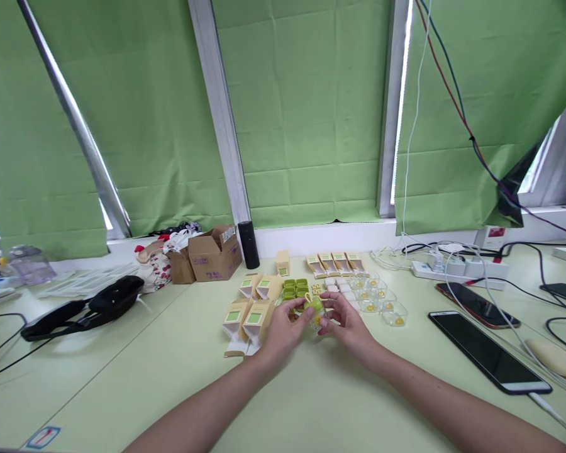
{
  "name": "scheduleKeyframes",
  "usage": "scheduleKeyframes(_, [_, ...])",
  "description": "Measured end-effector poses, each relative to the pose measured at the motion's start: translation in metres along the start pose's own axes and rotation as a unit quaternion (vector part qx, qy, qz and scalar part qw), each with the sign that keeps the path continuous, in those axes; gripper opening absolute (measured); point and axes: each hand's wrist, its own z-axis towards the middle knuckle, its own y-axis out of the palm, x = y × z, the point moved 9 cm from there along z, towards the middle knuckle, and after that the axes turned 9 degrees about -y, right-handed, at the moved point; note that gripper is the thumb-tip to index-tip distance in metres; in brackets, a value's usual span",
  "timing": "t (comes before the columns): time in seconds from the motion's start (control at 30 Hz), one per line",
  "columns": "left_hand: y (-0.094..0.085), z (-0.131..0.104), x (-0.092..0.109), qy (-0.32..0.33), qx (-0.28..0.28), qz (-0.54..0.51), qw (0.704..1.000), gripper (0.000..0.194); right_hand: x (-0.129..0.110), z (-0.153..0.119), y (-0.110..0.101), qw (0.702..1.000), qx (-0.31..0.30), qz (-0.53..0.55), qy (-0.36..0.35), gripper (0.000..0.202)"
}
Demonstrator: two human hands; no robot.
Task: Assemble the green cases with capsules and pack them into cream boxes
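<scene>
Between my two hands is a small clear container with a green lid [314, 304] and a pale yellow loop on top. Fingers of my left hand [285, 326] close on its left side, while my right hand [348, 322] grips the right side near the clear lower part. Something yellow shows inside it. Just behind sit several green lids [295, 287], small yellow pieces [316, 289] and white blocks [343, 288]. Clear cups [370, 306] with yellow bits inside stand to the right. Open cardboard packages [236, 319] with green labels lie left of my left hand.
More small packages [336, 264] line the back, near a black cylinder [248, 245] and a cardboard box [216, 254]. On the right are phones [488, 352], a power strip [460, 272] and loose cables. A black strapped device [116, 301] lies at left.
</scene>
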Motion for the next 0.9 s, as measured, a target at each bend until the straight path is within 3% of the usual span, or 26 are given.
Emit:
scheduleKeyframes(0.4, [0.005,-0.014,0.018,0.057,-0.027,0.031,0.998,0.057,-0.006,-0.001,0.003,0.999,0.005,0.049,0.008,0.061])
scheduleKeyframes(0.9, [0.006,-0.019,0.022,0.084,-0.014,0.062,0.994,0.046,-0.022,0.002,0.003,1.000,0.009,0.026,0.000,0.049])
